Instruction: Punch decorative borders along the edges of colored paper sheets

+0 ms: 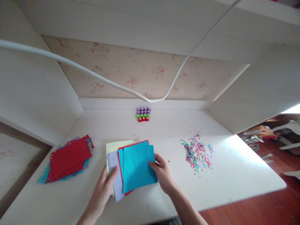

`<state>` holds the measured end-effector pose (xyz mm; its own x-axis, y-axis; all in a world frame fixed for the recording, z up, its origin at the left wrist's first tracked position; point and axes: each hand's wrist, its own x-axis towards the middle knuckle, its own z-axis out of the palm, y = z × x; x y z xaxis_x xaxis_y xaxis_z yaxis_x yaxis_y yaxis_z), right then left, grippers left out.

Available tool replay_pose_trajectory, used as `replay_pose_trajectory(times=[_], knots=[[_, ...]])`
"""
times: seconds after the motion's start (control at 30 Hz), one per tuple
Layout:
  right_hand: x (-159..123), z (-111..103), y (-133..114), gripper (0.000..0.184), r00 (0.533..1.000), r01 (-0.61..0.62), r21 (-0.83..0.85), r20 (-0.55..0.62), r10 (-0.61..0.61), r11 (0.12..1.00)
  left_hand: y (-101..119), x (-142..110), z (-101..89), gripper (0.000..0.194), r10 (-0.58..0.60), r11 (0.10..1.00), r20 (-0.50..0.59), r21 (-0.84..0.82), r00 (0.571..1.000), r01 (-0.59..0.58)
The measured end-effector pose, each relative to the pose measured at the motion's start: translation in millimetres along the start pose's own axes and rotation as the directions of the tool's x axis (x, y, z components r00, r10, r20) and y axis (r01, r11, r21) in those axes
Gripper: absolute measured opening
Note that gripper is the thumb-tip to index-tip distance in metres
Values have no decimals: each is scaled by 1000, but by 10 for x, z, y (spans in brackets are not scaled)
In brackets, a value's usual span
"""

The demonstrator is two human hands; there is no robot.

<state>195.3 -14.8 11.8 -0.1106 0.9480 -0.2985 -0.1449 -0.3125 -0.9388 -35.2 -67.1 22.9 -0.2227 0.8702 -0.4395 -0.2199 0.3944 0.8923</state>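
Note:
A fanned stack of coloured paper squares (131, 164) lies at the desk's near middle: blue on top, red, lilac and pale yellow beneath. My right hand (162, 173) pinches the right edge of the top blue sheet (138, 165), thumb on top. My left hand (104, 187) rests with fingers laid on the lilac sheet at the stack's left edge, holding it down.
A pile of punched red and teal sheets (67, 159) lies at the left. Small craft punches (143, 114) in purple, green and red stand in rows at the back. A heap of confetti (198, 153) lies on the right. A white cable (150, 100) hangs across above the white desk (234, 162).

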Motion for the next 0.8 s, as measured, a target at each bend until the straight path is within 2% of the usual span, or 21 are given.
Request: replay_pose_trajectory(times=[0.13, 0.23, 0.43, 0.67, 0.8], knots=[[-1, 32, 1, 30, 1000, 7, -47, 12, -6, 999, 11, -29, 29, 58, -33, 997, 44, 74, 998, 29], [3, 35, 6, 29, 1000, 2, -68, 28, 0, 998, -24, -12, 19, 53, -33, 991, 35, 130, 999, 28], [49, -55, 0, 31, 1000, 26, -138, 14, -24, 990, -104, 51, -44, 54, -101, 994, -9, 38, 995, 102], [156, -247, 10, 39, 992, 70, -277, -79, -96, 958, -52, 72, -33, 62, -41, 994, -2, 97, 999, 41], [143, -265, -13, 39, 994, 56, -279, -75, -79, 959, -13, 55, 5, 70, -31, 996, 65, 87, 997, 26]])
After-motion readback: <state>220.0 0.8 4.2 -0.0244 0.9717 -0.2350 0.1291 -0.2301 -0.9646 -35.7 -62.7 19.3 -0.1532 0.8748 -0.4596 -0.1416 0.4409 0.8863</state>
